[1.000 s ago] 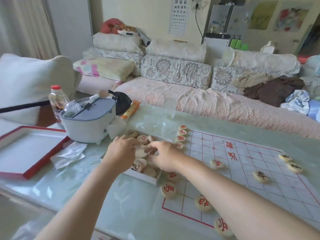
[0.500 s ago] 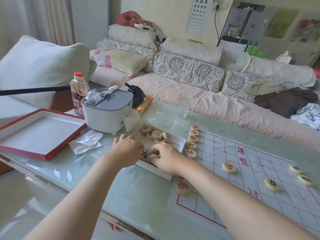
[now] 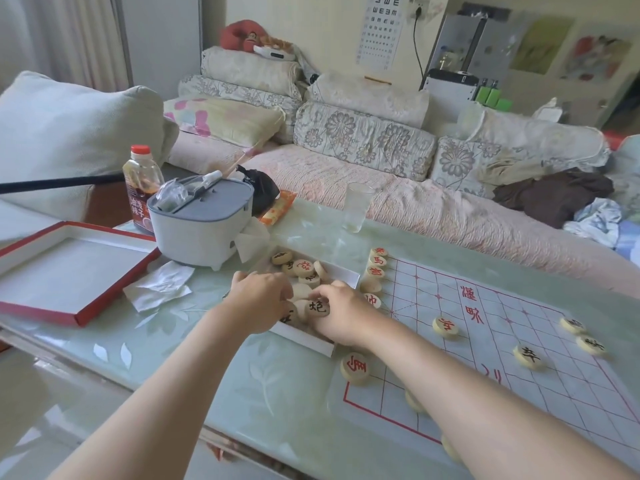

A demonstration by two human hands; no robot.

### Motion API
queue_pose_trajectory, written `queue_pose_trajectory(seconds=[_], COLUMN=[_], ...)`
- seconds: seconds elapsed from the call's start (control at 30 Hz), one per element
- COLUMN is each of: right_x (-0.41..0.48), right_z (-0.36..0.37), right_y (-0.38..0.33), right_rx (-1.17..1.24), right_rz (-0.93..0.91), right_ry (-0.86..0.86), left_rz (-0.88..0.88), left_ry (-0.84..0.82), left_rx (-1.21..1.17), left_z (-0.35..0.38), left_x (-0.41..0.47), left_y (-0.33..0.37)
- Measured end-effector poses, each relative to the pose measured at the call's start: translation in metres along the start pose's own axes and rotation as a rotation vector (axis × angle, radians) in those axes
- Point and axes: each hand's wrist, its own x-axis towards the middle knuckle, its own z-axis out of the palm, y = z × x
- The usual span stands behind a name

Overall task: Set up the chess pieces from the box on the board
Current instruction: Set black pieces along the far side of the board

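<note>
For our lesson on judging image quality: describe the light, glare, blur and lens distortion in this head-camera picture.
Head view: soft, even light, no hard shadows; pale glare on the glossy table beside the glass; wide-angle lens enlarges the forearms; pieces in the box read sharply, black pieces at the board's right smear.

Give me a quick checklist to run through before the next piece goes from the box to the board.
1. Pieces left in the white box: ok, several lie inside.
2. Grip of the right hand: cannot tell; its fingers touch the black-marked piece, but no pinch is visible.
3. Grip of the left hand: cannot tell; fingertips hidden among pieces.
4. Free points on the board: ok, most of the grid is bare.
5. Path past the row of red pieces between box and board: not ok for sliding; lift over.
</note>
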Motion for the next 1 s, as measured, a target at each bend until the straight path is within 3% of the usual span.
queue_pose_trajectory(seconds=[0.33,0.73,1.0], right_x=[-0.03,-0.142,-0.185], right_z=[-0.024,-0.078,-0.092], right_y=[0.01,0.142,0.215], right_rx=[0.079,0.147,0.196], right_rz=[-0.031,0.248,0.34], right_ry=[0.197,0.326,0.272], left_rz=[0.024,0.147,0.253], left_ry=[0.057,-0.126,-0.268], left_rx=[-0.3,-0.529,-0.601], left_z=[-0.012,0.026,0.054], left_x=[0.0,0.0,-0.008], left_y=[0.047,0.185,0.262])
